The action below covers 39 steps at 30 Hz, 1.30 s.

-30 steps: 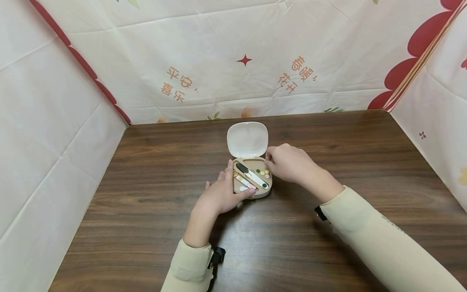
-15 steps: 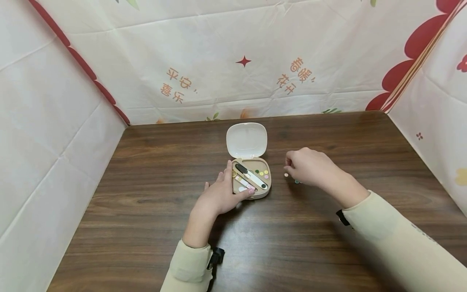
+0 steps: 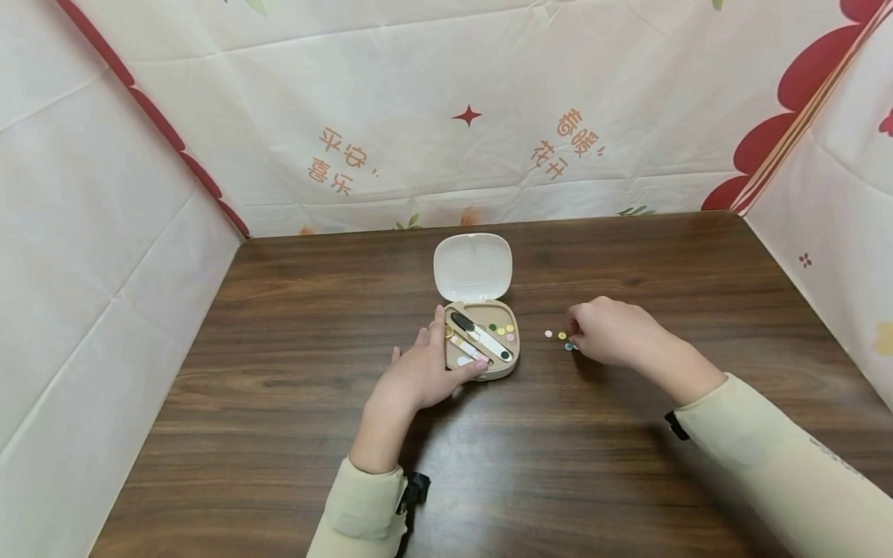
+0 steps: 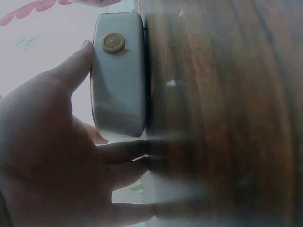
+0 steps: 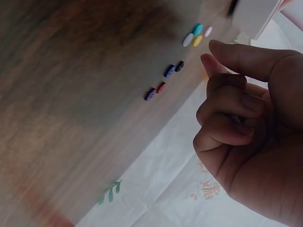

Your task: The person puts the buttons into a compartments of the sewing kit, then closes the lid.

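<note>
An open cream box (image 3: 501, 373) holds a black-and-white slim tool (image 3: 483, 336), a pink-and-white strip (image 3: 469, 347) and several small buttons (image 3: 501, 332). My left hand (image 3: 417, 373) rests against its left side, thumb over the front edge and fingers fairly straight. In the left wrist view, a gold round stud (image 4: 112, 43) marks the box's front. My right hand (image 3: 614, 332) is low over loose buttons right of the box. Three fingers are curled; thumb and index tips are slightly apart, with nothing visible between them. A pink button (image 3: 548, 334), a yellow one (image 3: 561, 335) and a teal one (image 3: 568, 347) lie beside it.
The box's white lid (image 3: 473, 267) stands raised behind it. In the right wrist view, more buttons lie in a line, among them a purple one (image 5: 150, 94) and a red one (image 5: 161, 88). Printed cloth (image 3: 418, 101) walls the back and sides of the wooden table (image 3: 279, 325).
My right hand has moved right from the box's right edge to the loose buttons, uncovering the pink, yellow and teal ones. My left hand has stayed on the box.
</note>
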Available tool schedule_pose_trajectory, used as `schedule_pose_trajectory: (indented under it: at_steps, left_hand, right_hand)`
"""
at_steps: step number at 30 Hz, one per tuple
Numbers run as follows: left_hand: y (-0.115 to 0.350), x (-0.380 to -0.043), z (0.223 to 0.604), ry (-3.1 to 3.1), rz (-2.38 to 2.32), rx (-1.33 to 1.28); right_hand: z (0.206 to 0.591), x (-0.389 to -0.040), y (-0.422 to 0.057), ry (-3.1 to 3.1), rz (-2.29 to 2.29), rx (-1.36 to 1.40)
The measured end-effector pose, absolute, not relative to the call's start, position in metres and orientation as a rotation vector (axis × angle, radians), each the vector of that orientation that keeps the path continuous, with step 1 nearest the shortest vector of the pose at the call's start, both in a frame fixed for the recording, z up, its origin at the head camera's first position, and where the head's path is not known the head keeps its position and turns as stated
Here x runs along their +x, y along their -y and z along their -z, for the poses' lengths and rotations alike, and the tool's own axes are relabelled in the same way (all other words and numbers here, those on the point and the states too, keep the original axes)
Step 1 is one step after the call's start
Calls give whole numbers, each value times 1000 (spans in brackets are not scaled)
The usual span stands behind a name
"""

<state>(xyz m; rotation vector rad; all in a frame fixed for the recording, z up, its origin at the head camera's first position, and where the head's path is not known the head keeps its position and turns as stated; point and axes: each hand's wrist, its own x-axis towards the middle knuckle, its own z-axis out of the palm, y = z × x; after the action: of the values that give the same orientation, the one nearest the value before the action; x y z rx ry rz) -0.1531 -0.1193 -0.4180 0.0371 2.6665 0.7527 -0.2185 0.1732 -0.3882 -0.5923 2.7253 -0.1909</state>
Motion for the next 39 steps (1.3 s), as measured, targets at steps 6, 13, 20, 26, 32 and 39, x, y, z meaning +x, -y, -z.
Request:
schedule_pose_trajectory:
  at_steps: [6,13,20,26,32,39]
  left_hand:
    - [120,-154,422,-2671,-774,31]
    - [118,-152,416,-2664,-754,33]
    - [119,-153,419,-2670,-760,44]
    - [123,-163,446,-2696,-772,42]
    - [122,-163,446,-2684,-772,27]
    - [121,-158,432,-2674,-740,33]
  right_hand:
    - [394,-218,-176,-2704,174,-598]
    - [400,-217,-180,-2723,196,-613]
    - [402,-217,-181,-2715,215,-596]
    - [402,-217,-180,-2704,219,-555]
    - [402,-218,-179,-2708,220,-521]
    - [401,-220,-175,-2698,192,-499]
